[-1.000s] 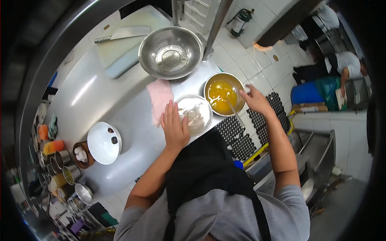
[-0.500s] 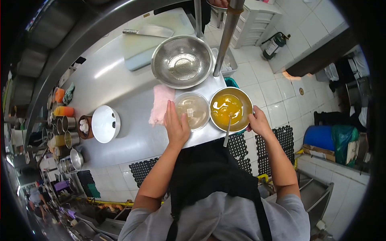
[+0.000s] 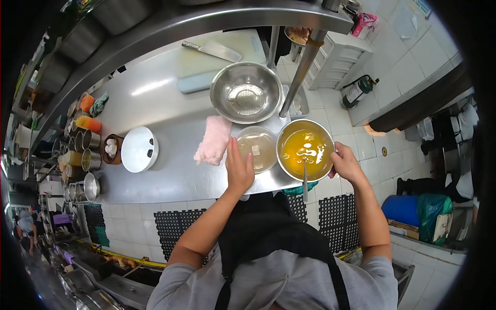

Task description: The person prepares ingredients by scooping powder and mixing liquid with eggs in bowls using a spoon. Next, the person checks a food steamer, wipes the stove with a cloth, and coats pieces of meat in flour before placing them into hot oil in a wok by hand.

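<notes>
My right hand [image 3: 347, 163] grips the rim of a steel bowl [image 3: 283, 135] on its right side. Yellow liquid [image 3: 305, 147] fills much of the bowl, and a spoon handle [image 3: 305, 190] sticks out over the near rim. My left hand [image 3: 239, 166], fingers stretched out, rests against the left edge of a round clear plastic container [image 3: 262, 147], which touches or nearly touches the bowl. A folded pink cloth [image 3: 214, 139] lies just left of that hand. Behind the container sits a large steel colander [image 3: 246, 93].
A white bowl [image 3: 138, 150] with dark bits stands left on the steel table [image 3: 175, 175]. Beyond are cutting boards [image 3: 206, 64] with a cleaver [image 3: 221, 50]. A metal post [image 3: 299, 77] rises at the right corner. Sauce bottles [image 3: 89, 123] and several tins line the left end.
My right hand has closed on the bowl's rim after being open beside it. The head view has turned and shifted. My left hand stays by the container.
</notes>
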The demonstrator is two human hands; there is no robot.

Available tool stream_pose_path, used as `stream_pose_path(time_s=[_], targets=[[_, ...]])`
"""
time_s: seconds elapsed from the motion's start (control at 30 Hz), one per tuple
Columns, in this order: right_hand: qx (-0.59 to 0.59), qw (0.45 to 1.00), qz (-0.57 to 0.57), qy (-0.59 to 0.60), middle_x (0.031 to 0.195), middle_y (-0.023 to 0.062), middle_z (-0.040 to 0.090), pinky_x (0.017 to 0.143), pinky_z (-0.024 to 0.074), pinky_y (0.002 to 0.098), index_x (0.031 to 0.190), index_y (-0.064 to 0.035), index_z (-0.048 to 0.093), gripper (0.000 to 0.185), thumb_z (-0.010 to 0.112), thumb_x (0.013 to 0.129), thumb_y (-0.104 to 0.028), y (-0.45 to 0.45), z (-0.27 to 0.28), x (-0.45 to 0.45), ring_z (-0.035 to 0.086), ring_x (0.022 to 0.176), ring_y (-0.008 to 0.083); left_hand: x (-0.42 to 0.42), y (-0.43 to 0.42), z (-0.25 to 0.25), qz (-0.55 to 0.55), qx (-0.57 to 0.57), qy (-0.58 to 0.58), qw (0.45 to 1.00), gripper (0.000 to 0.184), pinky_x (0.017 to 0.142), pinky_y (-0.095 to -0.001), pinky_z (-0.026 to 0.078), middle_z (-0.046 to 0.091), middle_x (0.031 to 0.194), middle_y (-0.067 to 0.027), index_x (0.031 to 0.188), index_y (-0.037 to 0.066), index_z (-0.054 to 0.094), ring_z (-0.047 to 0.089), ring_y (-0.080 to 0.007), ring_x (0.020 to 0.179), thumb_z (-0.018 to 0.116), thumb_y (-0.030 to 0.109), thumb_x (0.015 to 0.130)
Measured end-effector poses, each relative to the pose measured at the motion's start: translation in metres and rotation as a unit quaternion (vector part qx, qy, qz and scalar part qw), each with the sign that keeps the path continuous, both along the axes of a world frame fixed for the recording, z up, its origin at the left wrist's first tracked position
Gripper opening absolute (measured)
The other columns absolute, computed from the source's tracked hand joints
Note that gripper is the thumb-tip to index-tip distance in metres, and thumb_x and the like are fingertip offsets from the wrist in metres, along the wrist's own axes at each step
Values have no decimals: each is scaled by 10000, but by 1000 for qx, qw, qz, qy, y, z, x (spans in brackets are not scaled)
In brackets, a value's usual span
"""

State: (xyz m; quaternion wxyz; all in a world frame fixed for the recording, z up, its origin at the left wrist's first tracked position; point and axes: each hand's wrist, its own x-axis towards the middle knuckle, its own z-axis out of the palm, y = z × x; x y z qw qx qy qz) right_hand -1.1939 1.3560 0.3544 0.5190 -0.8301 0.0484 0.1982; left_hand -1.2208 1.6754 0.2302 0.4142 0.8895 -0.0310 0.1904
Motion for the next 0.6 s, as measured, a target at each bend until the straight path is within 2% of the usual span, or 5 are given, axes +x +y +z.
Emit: stream_pose_path(time_s=[0.13, 0.3, 0.37, 0.47, 0.6], targets=[[22, 999, 41, -3, 655, 132, 630, 431, 516, 302, 1074, 102, 504, 246, 427, 907, -62, 27, -1, 10, 609, 461, 178, -14, -6, 2, -23, -65, 11, 998, 658, 1162, -488, 214, 232, 1525, -338, 1488, -103, 175, 254, -458, 1420, 482, 184, 982], [37, 996, 87, 3, 675, 135, 628, 443, 525, 308, 1072, 102, 499, 246, 419, 913, -68, 68, -9, 23, 619, 482, 180, -7, 44, -17, 14, -109, 35, 993, 626, 1164, -487, 203, 265, 1531, -304, 1489, -78, 232, 272, -420, 1426, 469, 215, 988], [45, 995, 92, -6, 681, 141, 623, 445, 528, 309, 1066, 104, 499, 248, 416, 909, -69, 82, -19, 26, 621, 487, 185, 1, 71, -16, 73, 103, 58, 990, 581, 1155, -507, 216, 322, 1534, -234, 1480, -14, 322, 295, -388, 1425, 480, 241, 983], [33, 995, 99, 2, 656, 157, 624, 450, 528, 328, 1078, 119, 503, 283, 421, 888, -74, 97, -26, 33, 624, 485, 206, 12, 98, -13, 52, 203, 118, 971, 551, 1145, -513, 236, 359, 1532, -172, 1462, 55, 390, 323, -357, 1416, 509, 267, 968], [6, 996, 86, -26, 649, 164, 630, 448, 525, 336, 1097, 125, 508, 308, 428, 887, -86, 110, -27, 37, 637, 498, 210, 10, 116, -28, 8, 263, 137, 955, 515, 1110, -503, 284, 421, 1497, -152, 1415, 72, 462, 387, -353, 1369, 543, 258, 942]])
